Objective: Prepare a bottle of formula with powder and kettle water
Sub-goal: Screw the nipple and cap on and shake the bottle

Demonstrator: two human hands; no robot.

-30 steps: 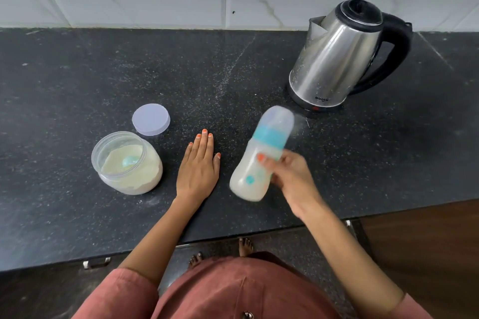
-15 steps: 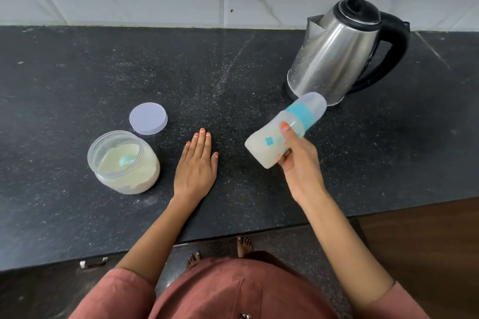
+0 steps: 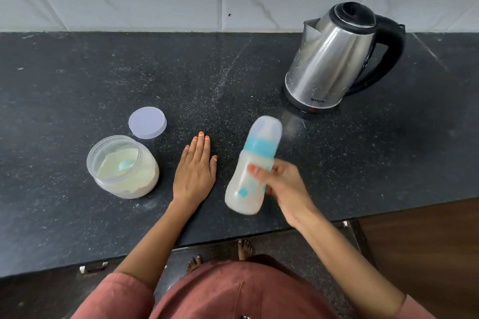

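The right grip (image 3: 282, 189) is curled round the milky bottle (image 3: 242, 193), holding it tilted and blurred above the table (image 3: 77, 72) near its front edge, with the cap pointing toward the kettle (image 3: 334, 59) at the back right. The left grip (image 3: 195, 173) lies flat on the table, fingers straight, just left of the bottle. Further left stands the open jar (image 3: 129, 189) of powder, its lid (image 3: 147, 122) just behind it

Rust-red short-sleeved garment (image 3: 233, 292), orange-painted fingernails (image 3: 201, 133), bare feet (image 3: 245, 248).
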